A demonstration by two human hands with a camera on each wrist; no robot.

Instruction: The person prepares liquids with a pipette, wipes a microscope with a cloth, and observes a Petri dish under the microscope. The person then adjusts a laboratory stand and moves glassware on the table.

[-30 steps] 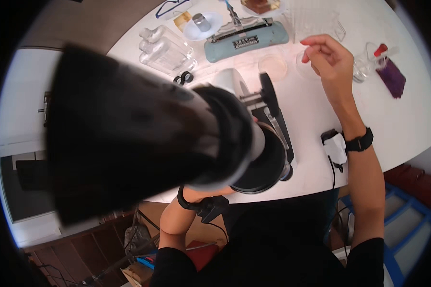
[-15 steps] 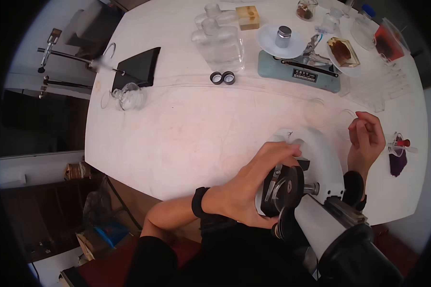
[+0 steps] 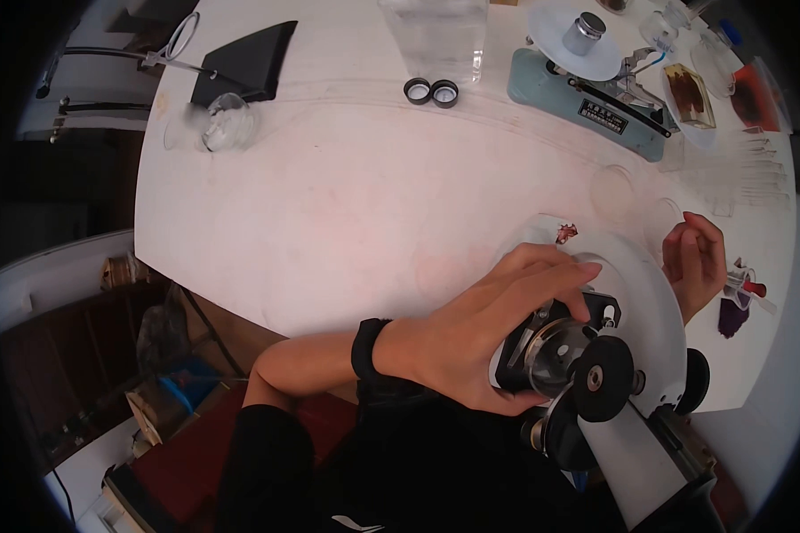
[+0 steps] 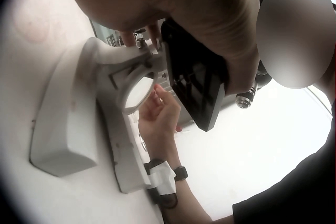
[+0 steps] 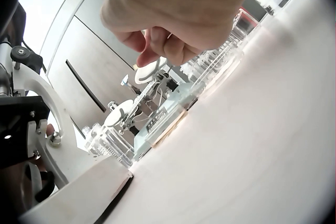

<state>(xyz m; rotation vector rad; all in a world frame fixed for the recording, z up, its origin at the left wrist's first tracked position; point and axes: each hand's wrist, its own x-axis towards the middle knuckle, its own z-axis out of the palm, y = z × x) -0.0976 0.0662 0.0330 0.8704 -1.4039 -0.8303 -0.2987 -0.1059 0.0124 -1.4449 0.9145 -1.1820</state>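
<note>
A white microscope (image 3: pixel 631 275) with a black stage stands near the table's front right. My left hand (image 3: pixel 471 338) grips its stage, with thumb and fingers spread to opposite edges. The left wrist view shows the palm side of that hand (image 4: pixel 178 3) against the black stage (image 4: pixel 195 85), above the round mirror (image 4: pixel 137 95). Beyond the microscope, my right hand (image 3: pixel 698 266) is raised with loosely curled fingers beside a clear round dish (image 3: pixel 665 213). Nothing can be seen in this hand (image 5: pixel 173 11) in the right wrist view.
A pale blue balance (image 3: pixel 587 107) carries a metal weight (image 3: pixel 585 34) and an amber block (image 3: pixel 689 96). Two black rings (image 3: pixel 431 92) lie near a clear bottle (image 3: pixel 436 40). Clear tubes (image 3: pixel 738 173) and a purple cloth (image 3: pixel 732 316) are at right; a stand's black base (image 3: pixel 247 64) is far left.
The head view has swung away from the close, blurred eyepiece, uncovering the stage and my left hand on it. My right hand stays raised beyond the microscope, fingers still curled.
</note>
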